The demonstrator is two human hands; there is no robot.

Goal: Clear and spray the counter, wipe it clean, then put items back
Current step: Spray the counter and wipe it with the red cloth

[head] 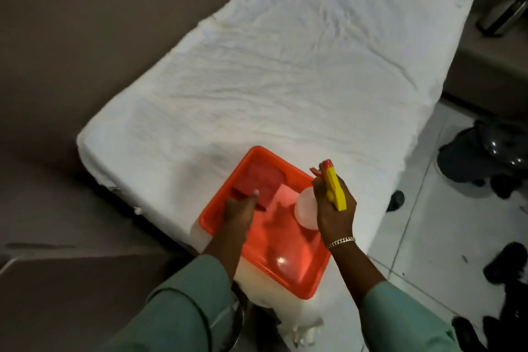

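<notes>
A spray bottle [310,208] is gripped in the closed right hand [335,208]; a red cloth [264,183] in the tray [285,286] is pinched by the left hand [238,213]

A tray [297,286] sits on the near end of a sheet-covered bed [285,71]. Folded cloths [265,180] lie in the tray toward 11 o'clock. A spray bottle [307,208] stands at the tray's 2 o'clock edge. Shoes [505,263] lie on the floor [428,208] at 3 o'clock.
</notes>
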